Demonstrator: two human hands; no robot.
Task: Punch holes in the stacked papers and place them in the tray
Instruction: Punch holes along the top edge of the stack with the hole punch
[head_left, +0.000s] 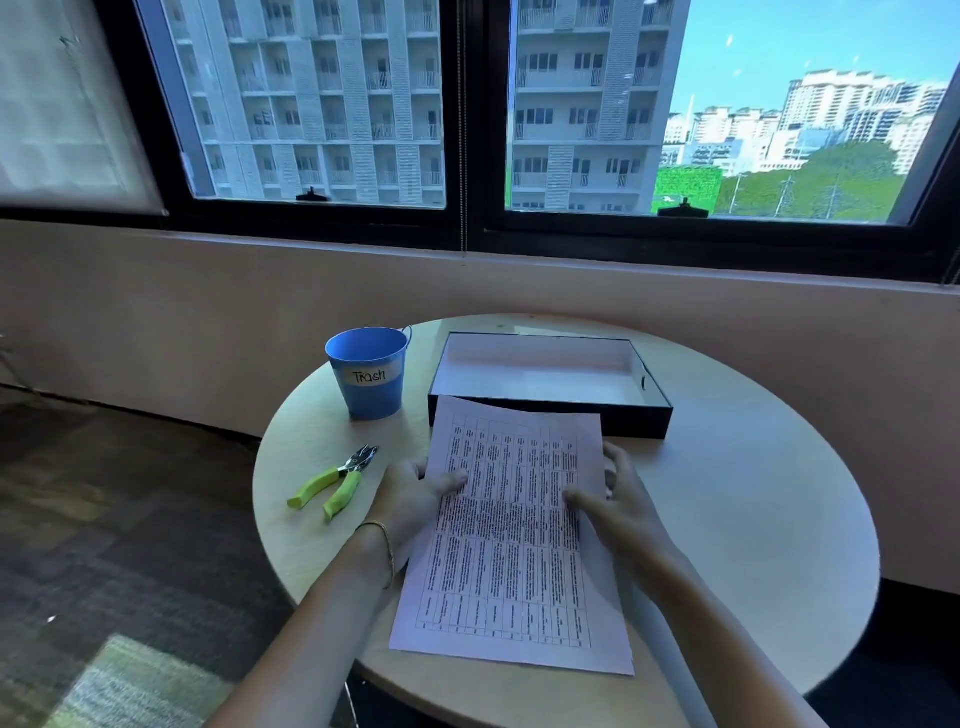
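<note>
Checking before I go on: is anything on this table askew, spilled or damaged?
Nothing is spilled or damaged. The stacked papers sit slightly skewed to the tray, and their far edge covers part of its near wall. The left hand and right hand pinch their sides. The hole punch lies unheld, and the trash bucket stands upright.

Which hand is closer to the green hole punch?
Left. The left hand holds the left edge of the papers, beside the hole punch; the right hand holds their far edge, farther away.

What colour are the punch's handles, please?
Lime green handles on the punch, shown in the head view.
</note>
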